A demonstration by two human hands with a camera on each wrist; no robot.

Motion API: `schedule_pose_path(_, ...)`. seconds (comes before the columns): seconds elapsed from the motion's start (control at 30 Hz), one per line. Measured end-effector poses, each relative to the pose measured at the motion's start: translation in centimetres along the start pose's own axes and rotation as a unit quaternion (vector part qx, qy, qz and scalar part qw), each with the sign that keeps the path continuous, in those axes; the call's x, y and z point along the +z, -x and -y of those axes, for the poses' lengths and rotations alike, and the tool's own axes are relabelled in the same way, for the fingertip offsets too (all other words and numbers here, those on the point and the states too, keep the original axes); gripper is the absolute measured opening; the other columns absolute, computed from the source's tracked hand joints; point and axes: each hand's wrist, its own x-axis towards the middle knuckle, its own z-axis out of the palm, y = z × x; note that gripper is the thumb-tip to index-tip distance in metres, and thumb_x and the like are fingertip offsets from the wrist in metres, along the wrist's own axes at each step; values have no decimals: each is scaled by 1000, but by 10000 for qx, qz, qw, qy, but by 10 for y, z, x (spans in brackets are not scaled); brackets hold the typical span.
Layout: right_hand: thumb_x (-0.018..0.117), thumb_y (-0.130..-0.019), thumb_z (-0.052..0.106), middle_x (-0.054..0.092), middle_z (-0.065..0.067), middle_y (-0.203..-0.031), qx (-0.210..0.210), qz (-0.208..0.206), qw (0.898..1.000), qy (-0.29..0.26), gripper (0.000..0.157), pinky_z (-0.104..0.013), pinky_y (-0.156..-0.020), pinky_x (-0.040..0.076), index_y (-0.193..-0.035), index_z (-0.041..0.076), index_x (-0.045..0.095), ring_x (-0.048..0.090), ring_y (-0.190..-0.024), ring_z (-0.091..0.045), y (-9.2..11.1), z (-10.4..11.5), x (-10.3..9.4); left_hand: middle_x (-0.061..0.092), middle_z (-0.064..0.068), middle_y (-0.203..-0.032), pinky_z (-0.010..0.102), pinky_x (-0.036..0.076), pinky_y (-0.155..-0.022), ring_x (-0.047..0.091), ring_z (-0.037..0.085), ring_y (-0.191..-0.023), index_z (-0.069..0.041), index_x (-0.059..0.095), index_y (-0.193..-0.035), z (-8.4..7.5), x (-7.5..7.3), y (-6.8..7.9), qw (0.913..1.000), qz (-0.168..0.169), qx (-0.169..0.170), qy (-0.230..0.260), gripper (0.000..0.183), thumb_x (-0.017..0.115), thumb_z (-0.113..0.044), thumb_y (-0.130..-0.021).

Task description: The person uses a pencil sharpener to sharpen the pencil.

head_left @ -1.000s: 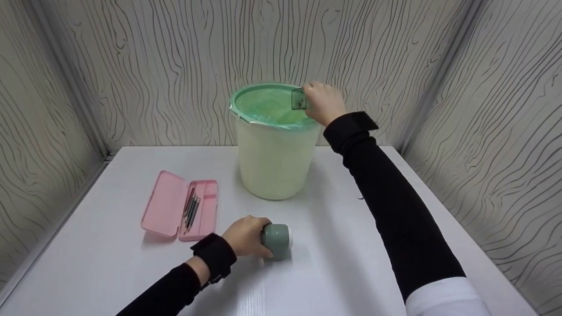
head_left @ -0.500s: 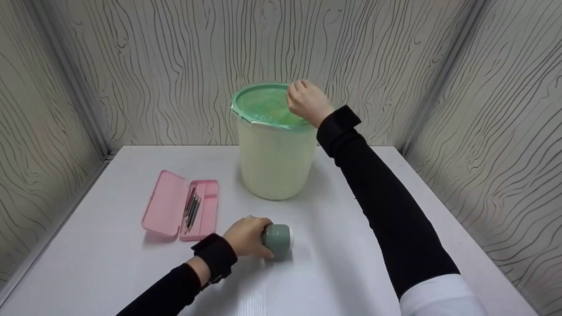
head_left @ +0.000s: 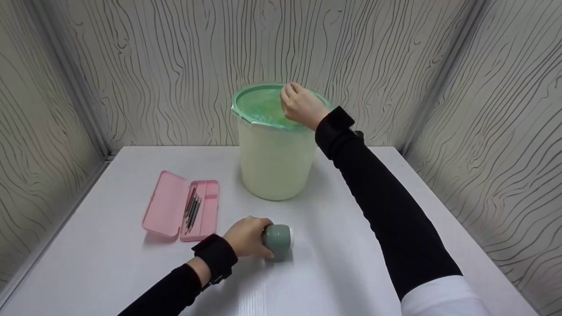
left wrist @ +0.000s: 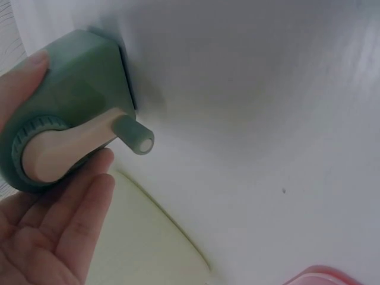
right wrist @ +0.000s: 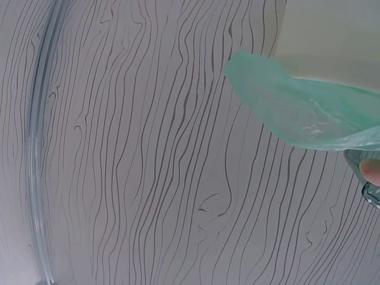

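Note:
On the table my left hand [head_left: 248, 237] grips a green hand-crank pencil sharpener [head_left: 278, 240]. In the left wrist view, thumb and fingers lie around its body, beside the pale crank [left wrist: 71, 145] with its green knob. My right hand [head_left: 303, 105] is raised over a pale bin [head_left: 276, 162] with a green rim and a green plastic bag [right wrist: 297, 113] lining it. It holds the sharpener's small clear shavings drawer [right wrist: 354, 159], of which only a part shows by a fingertip in the right wrist view. In the head view the hand hides this drawer.
Left of the bin lies an open pink pencil case [head_left: 210, 219], with several pencils [head_left: 192, 213] inside. All stands on a white table [head_left: 109, 263]. Patterned wall panels [head_left: 175, 66] enclose it behind and on both sides.
My right hand has moved left over the bin and turned, so the clear drawer, visible earlier, is hidden in the head view. The left hand and sharpener stay in place.

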Motion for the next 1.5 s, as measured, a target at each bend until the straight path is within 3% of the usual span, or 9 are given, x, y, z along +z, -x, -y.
schedule_pose_path(0.3, 54, -102, -1, 70, -12, -128, -197, -184, 9996, -1, 28, -30, -109, 51, -124, 3, 71, 65, -123, -24, 3, 2, 5, 78, 13, -105, 42, 61, -87, 74, 24, -93, 0, 71, -113, 1, 0, 0, 10000, 8, -17, -14, 56, 96, -23, -68)
schedule_pose_path(0.5, 53, -103, -2, 70, -12, -127, -55, -289, 9995, -104, 29, -29, -109, 51, -126, 1, 69, 65, -121, -23, 8, 3, 7, 78, 12, -107, 42, 61, -89, 73, 23, -95, -1, 71, -114, -1, 0, -1, 9999, 93, -108, 7, 57, 96, -24, -69)
schedule_pose_path(0.77, 53, -102, -6, 71, -13, -124, 548, -375, 9961, -574, 30, -29, -105, 53, -127, -1, 67, 67, -118, -24, 8, 1, 7, 78, 13, -108, 43, 60, -91, 74, 24, -97, 0, 71, -114, 0, -1, -1, 9999, 112, -102, 48, 56, 96, -24, -69)
schedule_pose_path(0.93, 55, -100, -8, 69, -17, -123, 1313, -139, 9777, -1634, 30, -31, -105, 54, -128, -5, 65, 68, -116, -27, 9, -1, 4, 78, 13, -107, 43, 60, -90, 74, 24, -96, 0, 71, -114, 0, 0, -1, 9999, 82, -80, 40, 56, 96, -23, -69)
schedule_pose_path(1.07, 56, -100, -7, 69, -21, -122, 2028, -114, 9375, -2825, 28, -34, -101, 57, -128, -8, 64, 70, -114, -31, 12, -2, 3, 78, 14, -108, 43, 61, -91, 74, 25, -97, 0, 71, -114, -1, 0, 0, 9999, 81, -110, 57, 56, 95, -23, -69)
schedule_pose_path(1.17, 61, -99, -2, 68, -23, -127, 2568, 51, 8903, -3761, 32, -39, -98, 58, -131, -8, 61, 69, -116, -34, 16, -1, 2, 78, 14, -109, 44, 61, -91, 74, 26, -97, 0, 71, -115, -2, 0, 1, 9998, 102, -141, 75, 56, 95, -23, -70)
schedule_pose_path(1.33, 74, -94, 10, 59, -24, -143, 3412, 557, 7858, -5129, 56, -44, -110, 51, -144, -5, 52, 60, -130, -38, 25, -1, -1, 78, 14, -106, 44, 60, -88, 73, 26, -94, 1, 71, -112, -4, -1, 2, 10000, 16, 10, 60, 55, 96, -20, -68)
schedule_pose_path(1.4, 75, -94, 13, 57, -24, -146, 3686, 584, 7407, -5586, 62, -45, -115, 46, -147, -4, 49, 56, -135, -38, 29, -1, -1, 78, 15, -105, 45, 60, -88, 73, 26, -94, 1, 71, -112, -4, -1, 3, 10000, -7, 50, 75, 54, 96, -19, -68)
schedule_pose_path(1.5, 76, -92, 14, 58, -24, -145, 4028, 448, 6822, -6086, 62, -45, -117, 45, -146, -4, 50, 56, -135, -38, 34, 0, -1, 78, 14, -106, 45, 61, -89, 74, 26, -94, 1, 71, -112, -3, -2, 2, 9999, 18, 51, 89, 55, 96, -19, -68)
